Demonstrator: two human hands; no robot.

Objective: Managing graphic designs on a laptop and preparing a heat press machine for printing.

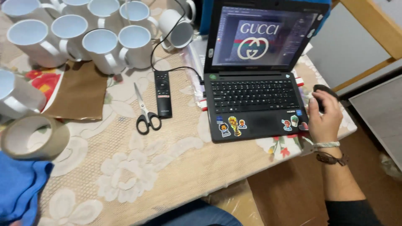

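My right hand (324,115) grips a black computer mouse (325,90) at the right edge of the table, just right of an open black laptop (253,98). The laptop's palm rest carries several small stickers, and its screen shows a design program with a logo on a dark canvas. My left hand is out of view.
Several white mugs (104,46) crowd the table's far left. A black remote (163,93) and black-handled scissors (144,111) lie left of the laptop. A roll of brown tape (33,136), brown paper (79,92) and blue cloth (19,188) sit at the left. The floral tablecloth (138,171) covers the table.
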